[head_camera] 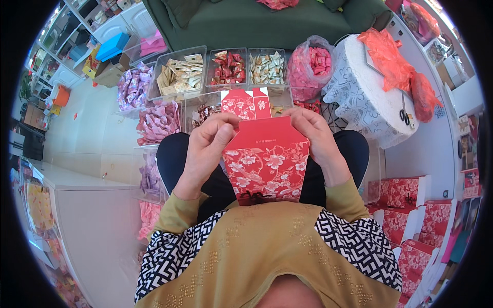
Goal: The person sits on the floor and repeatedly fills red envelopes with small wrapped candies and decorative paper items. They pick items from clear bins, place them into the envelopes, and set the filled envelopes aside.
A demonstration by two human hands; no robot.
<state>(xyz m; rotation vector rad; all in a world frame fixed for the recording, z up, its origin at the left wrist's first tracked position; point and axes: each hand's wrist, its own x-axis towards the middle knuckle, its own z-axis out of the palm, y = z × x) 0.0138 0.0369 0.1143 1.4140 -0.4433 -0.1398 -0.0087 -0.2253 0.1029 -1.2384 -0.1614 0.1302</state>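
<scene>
A red floral cardboard box (265, 169) stands between my knees, its plain red end flap raised at the top. My left hand (213, 144) is at the flap's left corner, thumb and fingertips close together there. On the other side my right hand (314, 133) rests its fingers along the flap's right edge. Just beyond the flap lies another red floral carton (238, 104) with white tabs, above the clear bins. How firmly either hand grips the box is partly hidden by the fingers and flap.
Clear bins of wrapped sweets, including a red-filled one (228, 69), line a green sofa (246, 27). A round table with a lace cloth (358, 73) bears black scissors (403, 115). Red floral boxes (404, 192) are stacked at lower right; a white cabinet (92, 219) stands left.
</scene>
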